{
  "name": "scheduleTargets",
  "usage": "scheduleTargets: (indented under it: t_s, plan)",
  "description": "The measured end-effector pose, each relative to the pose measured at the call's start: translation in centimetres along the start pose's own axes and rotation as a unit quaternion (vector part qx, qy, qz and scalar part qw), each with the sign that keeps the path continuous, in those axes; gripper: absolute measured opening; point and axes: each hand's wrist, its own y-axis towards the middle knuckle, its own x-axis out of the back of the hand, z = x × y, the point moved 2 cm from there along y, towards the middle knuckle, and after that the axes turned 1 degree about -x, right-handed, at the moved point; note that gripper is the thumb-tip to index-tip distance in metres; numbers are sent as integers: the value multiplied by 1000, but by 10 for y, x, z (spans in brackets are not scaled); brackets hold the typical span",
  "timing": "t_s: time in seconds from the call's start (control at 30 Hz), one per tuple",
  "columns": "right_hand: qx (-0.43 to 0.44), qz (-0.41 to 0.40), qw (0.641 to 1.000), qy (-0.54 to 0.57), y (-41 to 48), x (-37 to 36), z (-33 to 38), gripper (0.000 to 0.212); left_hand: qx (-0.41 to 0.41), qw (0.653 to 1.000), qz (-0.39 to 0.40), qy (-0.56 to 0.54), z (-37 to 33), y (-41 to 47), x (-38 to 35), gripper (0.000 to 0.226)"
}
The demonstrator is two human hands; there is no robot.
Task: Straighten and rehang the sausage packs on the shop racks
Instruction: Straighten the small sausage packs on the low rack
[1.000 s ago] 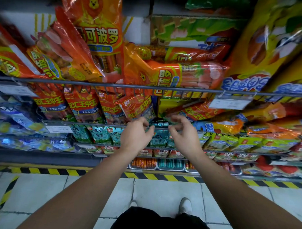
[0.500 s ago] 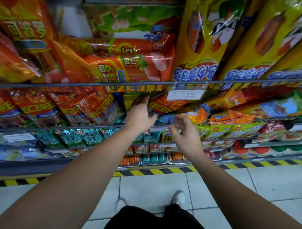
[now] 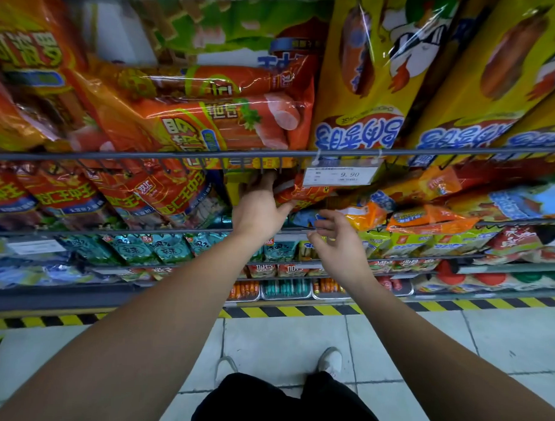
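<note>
Since 0.5 s ago my left hand has pushed higher, its fingers now up under the grey rail beside the 9.90 price tag. Its thumb lies against the orange sausage pack just below that tag; whether the hidden fingertips pinch it, I cannot tell. My right hand hovers just beneath the pack, fingers loosely curled, holding nothing.
</note>
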Motion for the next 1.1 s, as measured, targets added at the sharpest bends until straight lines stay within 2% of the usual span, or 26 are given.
scheduleTargets:
  t_s: [0.3,0.47,0.57,0.7,0.83,1.0,1.1]
  plan:
    - [5,23,1000,4,3,-19,14,49,25,996,-65,-47,24,-14,22,49]
    - [20,40,998,-35,7,-32,31,58,63,981,-75,-169,52,-18,29,36]
    - [21,71,996,-57,11,-46,44,64,70,974,-78,-200,60,-22,34,28]
    - [32,106,991,-78,17,-62,57,57,76,967,-91,-225,68,-24,39,25]
    - [74,108,987,-95,21,-72,63,85,93,952,-105,-271,77,-20,46,26]
    - [95,90,985,-116,26,-76,66,84,95,944,-113,-296,81,-20,50,34]
    - [104,73,985,-119,25,-76,68,84,89,942,-115,-302,76,-20,54,26]
